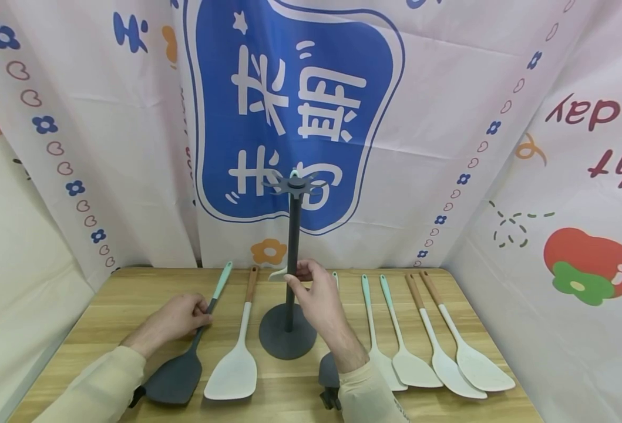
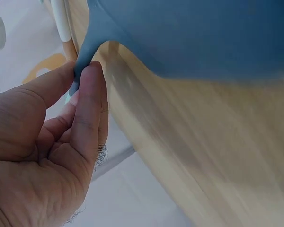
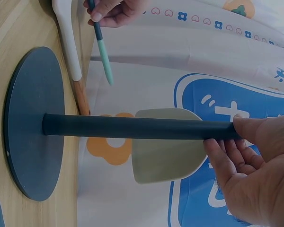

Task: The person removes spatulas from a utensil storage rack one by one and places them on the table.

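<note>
My left hand pinches a dark grey turner by its narrow shaft between thumb and fingers. Its mint handle end points away from me; in the left wrist view, the broad blade fills the top. With the other hand, my right, I grip the upright pole of a dark grey utensil stand, thumb on one side and fingers on the other. A pale green turner blade hangs behind the pole. The stand's top has a ring of hooks.
A white turner with a wooden handle lies between my left hand and the stand. On the right lie several pale turners, mint-handled and wooden-handled. A dark blade is partly under my right forearm. Printed cloth hangs behind the table.
</note>
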`<state>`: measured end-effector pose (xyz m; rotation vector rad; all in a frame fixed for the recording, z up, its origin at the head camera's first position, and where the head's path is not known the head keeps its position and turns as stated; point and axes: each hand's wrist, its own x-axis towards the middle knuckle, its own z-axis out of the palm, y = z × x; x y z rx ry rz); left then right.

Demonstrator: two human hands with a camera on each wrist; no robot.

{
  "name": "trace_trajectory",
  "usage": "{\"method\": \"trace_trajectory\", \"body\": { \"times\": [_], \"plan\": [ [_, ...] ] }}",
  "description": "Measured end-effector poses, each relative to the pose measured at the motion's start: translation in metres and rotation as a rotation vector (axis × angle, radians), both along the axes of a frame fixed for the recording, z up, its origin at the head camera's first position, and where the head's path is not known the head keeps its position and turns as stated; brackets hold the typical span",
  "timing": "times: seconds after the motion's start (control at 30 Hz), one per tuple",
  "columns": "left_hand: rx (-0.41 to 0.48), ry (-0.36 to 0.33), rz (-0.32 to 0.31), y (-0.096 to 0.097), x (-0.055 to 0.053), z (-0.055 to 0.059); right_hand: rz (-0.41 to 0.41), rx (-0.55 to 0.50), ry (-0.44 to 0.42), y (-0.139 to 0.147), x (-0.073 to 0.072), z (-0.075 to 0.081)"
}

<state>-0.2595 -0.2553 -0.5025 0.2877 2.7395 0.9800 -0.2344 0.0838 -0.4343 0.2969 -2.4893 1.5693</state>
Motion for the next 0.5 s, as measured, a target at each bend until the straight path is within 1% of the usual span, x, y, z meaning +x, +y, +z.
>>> {"method": "trace_trajectory", "body": {
  "times": [0.23, 0.33, 0.5],
  "plan": [
    [-0.049, 0.024, -0.041, -0.0030, -0.0001, 0.0038, -0.004, -0.004, -0.007, 0.0004, -0.0005, -0.0008],
    [-0.065, 0.019, -0.047, -0.0028, -0.0002, 0.0056, -0.004, -0.005, -0.008, 0.0007, -0.0008, -0.0013],
    [-0.090, 0.006, -0.044, -0.0037, -0.0040, 0.0023, -0.002, -0.004, -0.012, 0.0001, -0.0004, -0.0006]
  ]
}}
